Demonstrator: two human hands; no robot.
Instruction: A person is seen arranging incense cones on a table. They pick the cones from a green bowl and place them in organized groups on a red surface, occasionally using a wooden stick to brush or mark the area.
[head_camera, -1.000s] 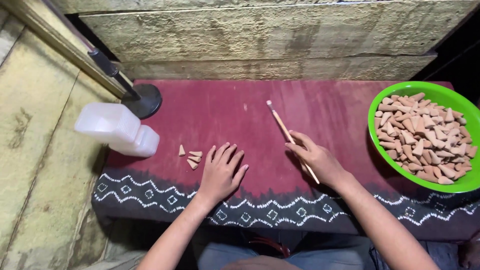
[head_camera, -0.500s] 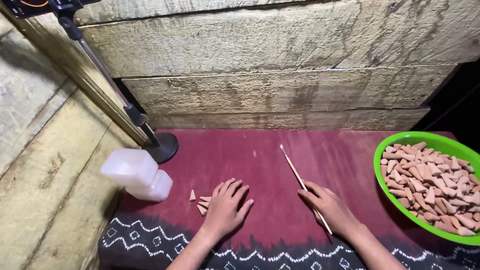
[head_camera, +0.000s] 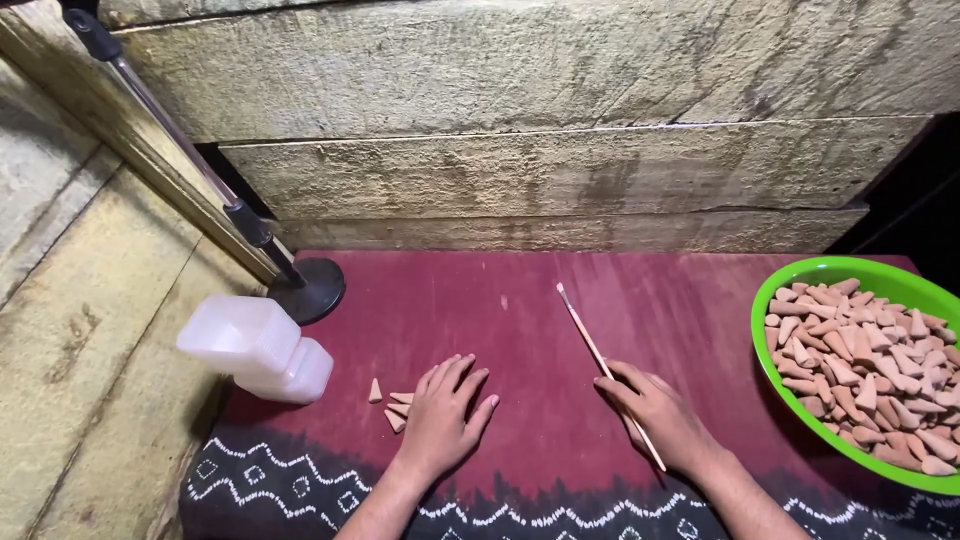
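Note:
My left hand (head_camera: 445, 412) lies flat, palm down, on the red cloth (head_camera: 520, 320), fingers spread, holding nothing. Just to its left sit a few small tan cones (head_camera: 390, 402), one upright and the others on their sides. My right hand (head_camera: 662, 418) rests on the cloth and grips a thin wooden stick (head_camera: 592, 340) that points up and to the left, away from me. A green bowl (head_camera: 770, 310) heaped with several tan cones (head_camera: 865, 360) stands at the right edge, beside my right hand.
A translucent white plastic container (head_camera: 255, 348) lies at the cloth's left edge. Behind it a black round base (head_camera: 312, 288) carries a slanted metal pole (head_camera: 170, 130). Rough wooden planks (head_camera: 540, 120) rise at the back; a patterned black-and-white border (head_camera: 480, 505) runs along the near edge.
The view has tilted up, so everything sits lower in the frame. Both hands keep their places on the cloth, and the stick stays in the right hand.

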